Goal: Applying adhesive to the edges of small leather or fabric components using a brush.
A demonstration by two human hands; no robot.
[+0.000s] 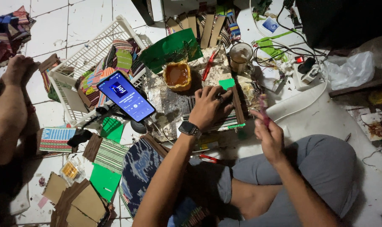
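Left hand (208,106) lay flat, fingers spread, pressing a striped woven cloth panel (208,122) edged brown. Right hand (270,135) was closed around a thin pink tool (263,108).

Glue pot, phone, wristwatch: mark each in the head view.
Glue pot (177,75), head view, on the amber liquid surface inside the yellow tub.
Phone (126,96), head view, on the middle of the lit screen.
Wristwatch (189,128), head view, on the dark watch face at the left wrist.
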